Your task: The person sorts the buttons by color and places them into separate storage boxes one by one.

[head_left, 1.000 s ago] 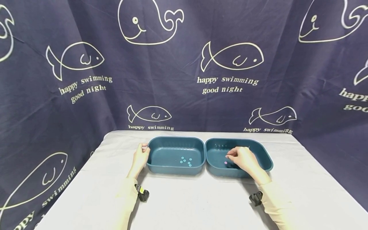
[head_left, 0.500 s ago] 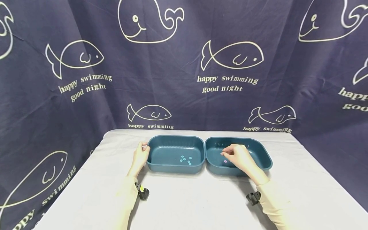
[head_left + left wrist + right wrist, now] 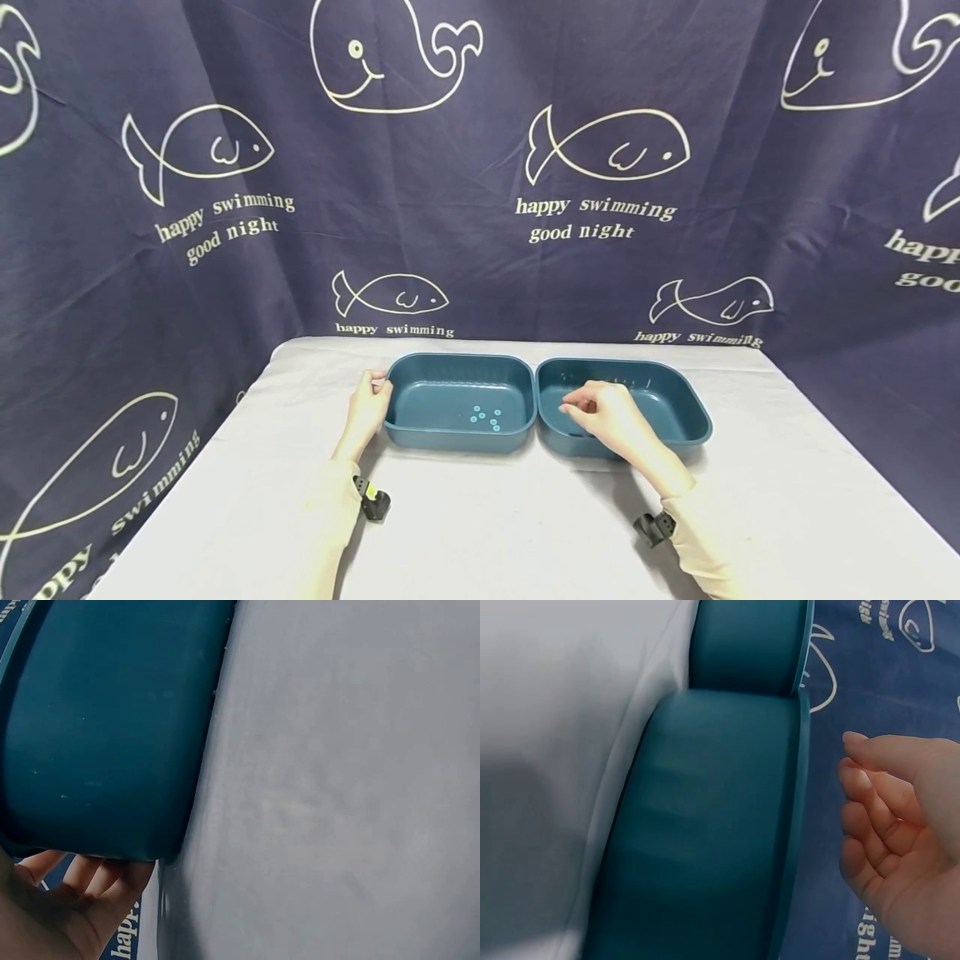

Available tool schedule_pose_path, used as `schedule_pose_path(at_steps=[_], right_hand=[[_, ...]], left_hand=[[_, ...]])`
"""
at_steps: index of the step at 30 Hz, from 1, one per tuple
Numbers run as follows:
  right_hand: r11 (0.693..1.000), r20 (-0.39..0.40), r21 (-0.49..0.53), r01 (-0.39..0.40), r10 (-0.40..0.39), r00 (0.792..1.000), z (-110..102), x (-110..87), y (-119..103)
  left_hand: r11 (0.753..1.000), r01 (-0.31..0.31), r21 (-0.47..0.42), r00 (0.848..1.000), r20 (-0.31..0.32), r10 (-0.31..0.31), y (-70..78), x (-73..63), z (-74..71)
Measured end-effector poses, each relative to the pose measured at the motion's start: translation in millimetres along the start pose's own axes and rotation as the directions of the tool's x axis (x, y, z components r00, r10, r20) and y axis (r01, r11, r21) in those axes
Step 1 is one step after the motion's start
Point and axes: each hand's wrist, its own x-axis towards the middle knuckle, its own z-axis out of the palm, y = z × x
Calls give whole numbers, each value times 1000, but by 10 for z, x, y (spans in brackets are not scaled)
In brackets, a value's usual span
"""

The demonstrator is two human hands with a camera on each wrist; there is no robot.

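Two teal plastic tubs stand side by side, ends together. My left hand (image 3: pixel 369 407) grips the outer end of the left tub (image 3: pixel 431 440), thumb at the rim; the left wrist view shows its fingers (image 3: pixel 112 889) against the tub's end wall. On that tub's floor lie several small light-blue, button-like discs (image 3: pixel 482 416). My right hand (image 3: pixel 611 414) is over the left part of the right tub (image 3: pixel 671 408), thumb and forefinger tips together, other fingers (image 3: pixel 855 859) curled. I cannot tell whether a small piece is between the tips. The tub floor beneath is hidden.
A white cloth (image 3: pixel 480 525) covers the table under the tubs. Behind it hangs a dark blue curtain (image 3: pixel 480 192) printed with fish and whales. A black wrist camera (image 3: pixel 654 528) sits on the right sleeve, another (image 3: pixel 375 505) on the left.
My right hand has risen a little and moved left over the right tub. The pink disc seen there earlier is now out of sight behind it. The left hand stays at its tub.
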Motion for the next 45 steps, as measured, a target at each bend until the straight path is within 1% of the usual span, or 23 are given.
schedule_pose_path(at_steps=[1, 4, 5, 9, 14, 17, 30, 34, 41, 45], right_hand=[[1000, 0, -1, 5, -5, 1000, 1, -4, -22], [1000, 10, 2, 15, -15, 1000, 14, -17, -76], [1000, 16, 4, 16, -16, 1000, 21, -22, -93], [999, 29, 25, 31, -32, 999, 59, -45, -152], [994, 3, 49, 100, -100, 995, 101, -72, -218], [990, -11, 44, 132, -131, 991, 130, -79, -247], [979, -8, 40, 199, -199, 980, 258, -152, -327], [980, 11, 54, 191, -192, 981, 285, -165, -352], [992, 86, 31, 124, -127, 988, 314, -202, -391], [993, 115, 51, 108, -114, 987, 330, -223, -409]], left_hand=[[1000, -9, -1, 1000, -3, 9, 3, -2, -2], [1000, 1, 1, 1000, 0, -1, 16, -1, 0], [1000, 21, 3, 1000, 12, -21, 15, 7, 3], [998, 50, 33, 998, 24, -50, 33, 5, 9], [998, 48, 46, 998, 28, -49, 37, 1, 16], [998, 48, 42, 998, 30, -49, 36, 3, 19], [998, 54, 25, 998, 22, -55, 25, 11, 28], [998, 60, 27, 998, 19, -60, 31, 14, 21], [998, 60, 29, 998, 26, -61, 33, 11, 17], [998, 61, 31, 998, 23, -61, 37, 8, 16]])
